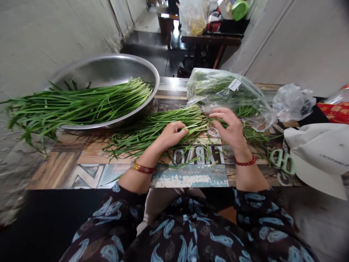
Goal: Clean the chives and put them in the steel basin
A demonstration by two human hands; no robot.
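Long green stalks with pale ends lie in a loose pile on the patterned table. My left hand, with an amber-and-red bangle at its wrist, is closed on a few stalks near their pale ends. To its right, my right hand has its fingers apart beside the stalk ends and holds nothing; a red bead bracelet circles its wrist. A small clear ring-like item lies between the hands. Short trimmings are scattered nearer the front edge.
A large steel bowl full of stalks stands at the left. A clear bag of greens lies behind my right hand. At the right are a crumpled bag, green-handled scissors and a white cap.
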